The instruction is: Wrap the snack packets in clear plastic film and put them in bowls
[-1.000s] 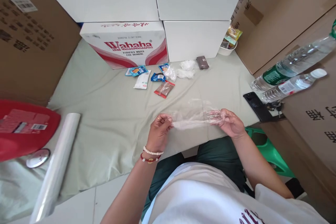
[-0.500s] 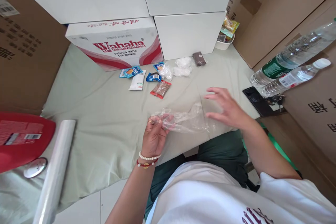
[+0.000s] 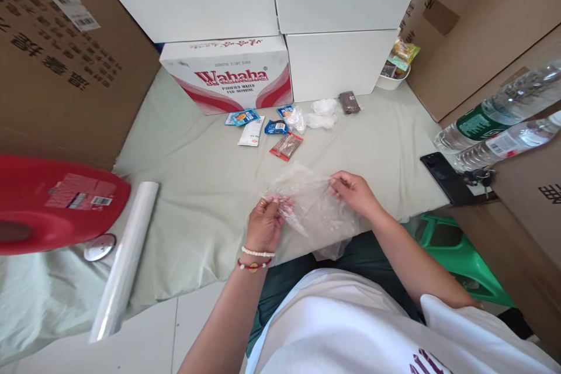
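On the pale green cloth [image 3: 197, 175], left hand [image 3: 264, 225] and right hand [image 3: 356, 191] pinch a clear plastic bag [image 3: 313, 207] (crumpled), holding it spread; the thin film likely needs gentle pulling.

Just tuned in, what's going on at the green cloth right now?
A seated person holds a thin clear plastic film just above the pale green cloth. The left hand pinches its left edge; the right hand pinches the right edge. Small snack packets lie untouched farther back, and a roll of clear plastic wrap lies to the left.
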A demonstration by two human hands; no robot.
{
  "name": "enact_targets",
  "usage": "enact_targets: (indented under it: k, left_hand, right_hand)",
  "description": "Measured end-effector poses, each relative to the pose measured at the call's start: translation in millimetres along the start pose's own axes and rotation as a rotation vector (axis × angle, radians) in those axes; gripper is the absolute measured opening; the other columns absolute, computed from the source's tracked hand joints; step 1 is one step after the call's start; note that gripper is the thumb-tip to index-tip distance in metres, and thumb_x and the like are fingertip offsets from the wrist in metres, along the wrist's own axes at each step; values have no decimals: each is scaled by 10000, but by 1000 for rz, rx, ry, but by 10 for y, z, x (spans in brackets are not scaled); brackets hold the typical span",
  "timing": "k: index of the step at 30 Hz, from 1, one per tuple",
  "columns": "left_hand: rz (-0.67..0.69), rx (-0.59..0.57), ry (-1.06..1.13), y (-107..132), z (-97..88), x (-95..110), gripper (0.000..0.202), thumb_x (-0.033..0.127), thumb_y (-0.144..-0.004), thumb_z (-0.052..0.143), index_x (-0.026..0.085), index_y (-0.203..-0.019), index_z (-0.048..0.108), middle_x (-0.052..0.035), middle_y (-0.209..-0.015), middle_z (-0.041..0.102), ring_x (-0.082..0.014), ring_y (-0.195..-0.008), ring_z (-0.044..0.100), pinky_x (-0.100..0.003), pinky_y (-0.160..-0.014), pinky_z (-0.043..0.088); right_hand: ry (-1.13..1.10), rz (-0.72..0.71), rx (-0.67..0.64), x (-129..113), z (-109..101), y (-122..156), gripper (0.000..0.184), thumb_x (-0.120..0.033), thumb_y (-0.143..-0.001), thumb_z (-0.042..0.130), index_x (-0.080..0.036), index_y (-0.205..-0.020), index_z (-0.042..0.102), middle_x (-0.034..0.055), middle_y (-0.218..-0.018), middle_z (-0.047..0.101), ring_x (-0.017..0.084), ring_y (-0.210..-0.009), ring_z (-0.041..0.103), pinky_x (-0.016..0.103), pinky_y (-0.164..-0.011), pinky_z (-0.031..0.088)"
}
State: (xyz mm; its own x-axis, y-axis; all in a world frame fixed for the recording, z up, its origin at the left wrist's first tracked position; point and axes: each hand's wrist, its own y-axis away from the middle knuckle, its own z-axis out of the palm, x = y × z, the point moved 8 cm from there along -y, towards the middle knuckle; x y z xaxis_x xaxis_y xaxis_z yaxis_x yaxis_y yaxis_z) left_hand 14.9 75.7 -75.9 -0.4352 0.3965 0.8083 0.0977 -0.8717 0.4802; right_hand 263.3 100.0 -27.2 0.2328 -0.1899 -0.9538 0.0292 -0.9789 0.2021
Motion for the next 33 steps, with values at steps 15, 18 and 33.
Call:
enact_targets:
  k: [15, 18, 33]
  left_hand:
    - [967, 158, -989, 604, 37, 732, 307, 330, -892, 686, 219, -1178, 678, -144, -1304, 684, -319, -1371, 556, -542, -1220, 322]
    - [921, -194, -1208, 585, 323, 316, 405, 340, -949, 628, 271, -1345, 674, -145, -1470, 647, -353, -1453, 516, -618, -1297, 94]
    - [767, -86, -1798, 60, -336, 369, 644, 466, -1067, 306, 203, -1654, 323, -147, -1688, 366, -323, -1557, 392, -697, -1279, 85]
  right_hand:
    - [272, -21, 157, 194, 84, -39, 309, -502, -988, 485, -263, -818, 582, -33, -542, 519, 193, -562, 526, 296, -580, 383]
    - [333, -55, 200, 146, 9, -44, 331, -510, -994, 459, -258, -814, 576, -20, -581, 538, 197, -600, 535, 298, -609, 382]
    - [1102, -102, 112, -339, -590, -409, 362, -451, -1011, 449, -216, -980, 723, 76, -931, 710, 221, -791, 637, 305, -645, 374]
